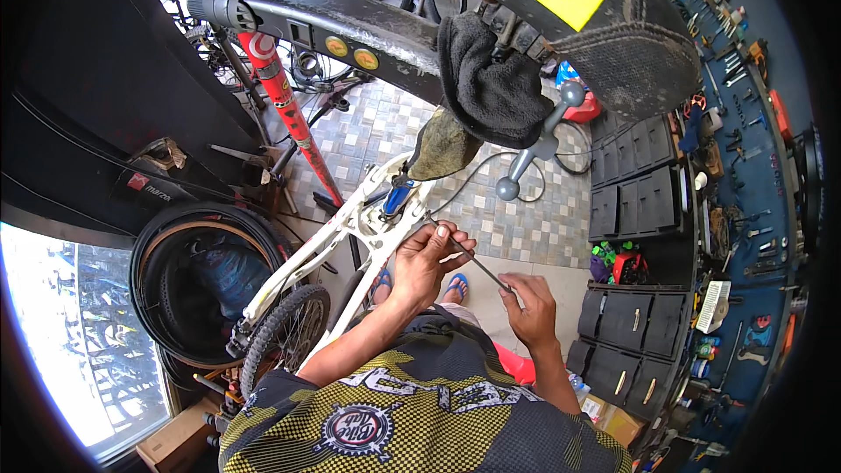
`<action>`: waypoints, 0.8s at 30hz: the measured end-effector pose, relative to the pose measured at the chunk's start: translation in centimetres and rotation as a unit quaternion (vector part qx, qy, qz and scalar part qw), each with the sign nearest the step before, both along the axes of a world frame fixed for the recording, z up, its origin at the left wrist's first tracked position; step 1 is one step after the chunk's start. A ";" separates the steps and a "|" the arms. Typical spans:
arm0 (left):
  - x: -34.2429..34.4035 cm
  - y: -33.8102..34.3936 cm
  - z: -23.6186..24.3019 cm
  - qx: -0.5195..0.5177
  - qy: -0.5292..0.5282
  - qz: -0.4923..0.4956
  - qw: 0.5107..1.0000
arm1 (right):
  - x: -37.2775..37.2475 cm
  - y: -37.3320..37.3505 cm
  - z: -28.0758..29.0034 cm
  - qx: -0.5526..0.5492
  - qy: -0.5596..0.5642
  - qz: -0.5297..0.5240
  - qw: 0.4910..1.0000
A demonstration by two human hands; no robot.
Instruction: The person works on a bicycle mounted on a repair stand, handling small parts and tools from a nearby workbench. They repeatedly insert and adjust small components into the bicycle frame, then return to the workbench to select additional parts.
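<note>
My left hand (431,256) pinches the upper end of a thin dark cable housing (477,261) just beside the white bike frame (350,232). My right hand (528,302) grips the same cable's lower end, a little lower and to the right. The cable runs straight and slanted between both hands. The white frame hangs tilted in a work stand, its knobby tyre (282,333) low at the left. A thin cable loops from the frame toward the tiled floor behind my hands.
A black stand arm (350,31) with a dark rag (491,79) crosses the top, on a red post (285,101). Stacked tyres (188,289) sit at left. Black drawer cabinets (635,197) and a blue tool wall (745,123) fill the right. A grey handle (534,153) hangs ahead.
</note>
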State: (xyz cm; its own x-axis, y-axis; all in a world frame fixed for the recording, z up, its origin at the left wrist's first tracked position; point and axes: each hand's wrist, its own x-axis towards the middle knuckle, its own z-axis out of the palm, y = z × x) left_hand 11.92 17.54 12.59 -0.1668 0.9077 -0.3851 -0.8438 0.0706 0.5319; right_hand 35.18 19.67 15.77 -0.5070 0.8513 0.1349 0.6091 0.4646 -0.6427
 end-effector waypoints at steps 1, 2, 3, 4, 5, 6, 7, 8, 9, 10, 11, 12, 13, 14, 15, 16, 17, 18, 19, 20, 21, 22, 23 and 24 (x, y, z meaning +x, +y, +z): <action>0.0 0.0 0.0 0.001 0.000 0.003 1.000 | -0.1 -0.2 0.0 -0.108 0.034 -0.013 0.993; 0.1 0.1 0.0 0.003 0.000 0.007 1.000 | -0.2 -0.4 -0.1 -0.214 0.068 -0.025 0.974; 0.1 0.2 0.0 0.002 -0.004 0.012 1.000 | -0.2 -0.6 -0.1 -0.231 0.096 -0.046 0.967; 0.1 0.3 0.0 -0.001 -0.007 0.017 1.000 | -0.1 -0.9 -0.1 -0.247 0.124 -0.066 0.959; 0.1 0.3 0.1 -0.006 -0.007 0.021 1.000 | 0.0 -1.1 -0.1 -0.264 0.152 -0.086 0.949; 0.1 0.3 0.1 -0.004 -0.011 0.025 1.000 | 0.0 -1.3 -0.1 -0.280 0.181 -0.108 0.937; 0.1 0.4 0.2 -0.003 -0.012 0.028 1.000 | 0.2 -1.5 0.0 -0.295 0.210 -0.128 0.923; 0.2 0.4 0.2 -0.001 -0.013 0.032 0.999 | 0.3 -1.5 0.1 -0.309 0.238 -0.148 0.909; 0.2 0.5 0.3 -0.003 -0.013 0.031 0.999 | 0.5 -1.5 0.2 -0.329 0.266 -0.159 0.892; 0.2 0.5 0.3 -0.005 -0.012 0.031 0.999 | 0.5 -1.4 0.2 -0.055 0.069 -0.075 0.993; 0.2 0.4 0.3 -0.009 -0.011 0.032 0.999 | 0.7 -1.3 0.3 0.029 0.045 -0.037 0.998; 0.1 0.4 0.3 -0.009 -0.011 0.030 0.999 | 0.7 -1.1 0.3 0.095 0.024 0.013 0.995; 0.1 0.4 0.3 -0.009 -0.010 0.028 1.000 | 0.7 -1.0 0.4 0.153 0.007 0.043 0.987; 0.0 0.3 0.2 -0.010 -0.008 0.024 1.000 | 0.5 -0.9 0.2 0.181 0.007 0.037 0.983; 0.0 0.3 0.0 -0.007 -0.009 0.010 1.000 | 0.3 -0.9 0.1 0.054 0.083 -0.007 0.995; -0.1 0.2 -0.1 -0.004 -0.009 -0.004 1.000 | 0.1 -0.8 -0.2 -0.087 0.159 -0.076 0.981; -0.2 0.1 -0.4 -0.010 -0.007 -0.017 1.000 | -0.2 -1.0 -0.4 -0.238 0.216 -0.135 0.937; 0.2 -0.2 -0.5 0.009 -0.005 -0.048 0.999 | -0.3 -0.7 -0.7 -0.315 0.281 -0.132 0.897; 0.9 -0.6 -0.7 0.022 -0.002 -0.078 0.997 | -0.4 -0.7 -0.9 -0.402 0.351 -0.163 0.830; 1.6 -1.1 -0.8 0.060 -0.010 -0.120 0.991 | -0.4 -0.4 -1.2 -0.494 0.408 -0.169 0.749; 2.3 -1.5 -0.9 0.076 -0.025 -0.140 0.987 | -0.2 -0.1 -1.5 -0.562 0.444 -0.205 0.668; 2.4 -1.6 -1.2 0.087 -0.029 -0.140 0.986 | -0.2 -0.2 -1.8 -0.590 0.454 -0.199 0.638; 2.5 -1.6 -1.4 0.070 -0.037 -0.146 0.986 | 0.1 -0.1 -2.1 -0.571 0.396 -0.166 0.699; 2.4 -1.6 -1.6 0.091 -0.034 -0.136 0.986 | 0.2 -0.2 -2.4 -0.536 0.334 -0.155 0.760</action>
State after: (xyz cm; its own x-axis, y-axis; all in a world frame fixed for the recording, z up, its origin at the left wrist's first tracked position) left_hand 14.37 15.97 11.03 0.1127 0.9706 -0.2128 -0.8408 0.2073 0.5002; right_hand 35.36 19.52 13.39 -0.3826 0.7187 -0.5807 -0.0457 -0.6424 -0.7650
